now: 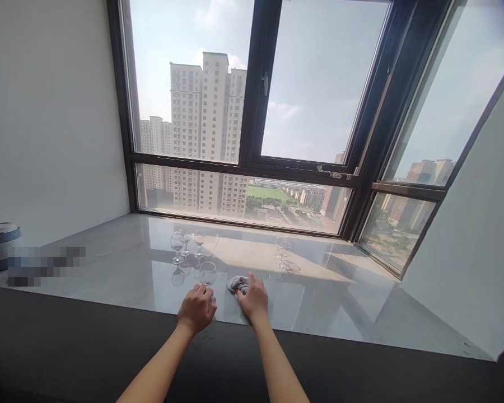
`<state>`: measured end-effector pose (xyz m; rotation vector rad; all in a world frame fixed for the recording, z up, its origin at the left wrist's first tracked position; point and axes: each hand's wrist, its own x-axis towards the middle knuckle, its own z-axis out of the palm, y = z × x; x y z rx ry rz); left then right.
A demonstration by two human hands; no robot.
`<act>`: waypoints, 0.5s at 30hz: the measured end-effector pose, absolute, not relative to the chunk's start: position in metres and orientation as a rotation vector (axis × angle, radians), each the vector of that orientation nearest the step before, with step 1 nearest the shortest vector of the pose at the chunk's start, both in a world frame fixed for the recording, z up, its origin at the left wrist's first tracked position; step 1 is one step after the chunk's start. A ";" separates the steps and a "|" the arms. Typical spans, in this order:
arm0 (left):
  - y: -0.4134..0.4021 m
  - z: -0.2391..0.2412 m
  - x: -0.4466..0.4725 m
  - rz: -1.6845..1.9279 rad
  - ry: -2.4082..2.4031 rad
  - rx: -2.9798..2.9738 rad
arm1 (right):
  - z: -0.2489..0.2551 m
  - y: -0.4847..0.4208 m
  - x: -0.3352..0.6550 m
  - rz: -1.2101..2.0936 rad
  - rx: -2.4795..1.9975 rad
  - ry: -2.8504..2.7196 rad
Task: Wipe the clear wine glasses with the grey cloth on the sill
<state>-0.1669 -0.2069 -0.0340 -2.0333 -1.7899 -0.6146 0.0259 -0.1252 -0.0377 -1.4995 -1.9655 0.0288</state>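
My left hand (196, 309) is closed around the lower part of a clear stemmed wine glass (208, 272), whose round bowl rises upright above the fingers. To its right, my right hand (254, 298) grips a crumpled grey-white cloth (237, 284) on the shiny window sill (121, 280); the fingers curl over the cloth's right side. The cloth is apart from the glass. Beyond my left hand stand several similar glasses, among them one wine glass (177, 243) at the left and another wine glass (199, 240). Farther right, a wine glass (283, 250) stands in a sunlit patch with one more close behind it.
A blue-and-white bucket (0, 243) stands at the far left, beside a blurred-out patch. The sill's front edge (340, 337) runs just below my hands. A dark-framed window (247, 168) closes off the back, with white walls (54, 129) at both sides.
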 end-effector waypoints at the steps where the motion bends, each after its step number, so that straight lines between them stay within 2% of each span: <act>1: -0.207 -0.034 -0.167 -0.612 -1.790 -2.033 | -0.037 -0.125 0.026 0.033 -1.499 -1.967; 15: -0.208 -0.033 -0.166 -0.609 -1.812 -2.041 | -0.040 -0.124 0.029 0.079 -1.485 -1.984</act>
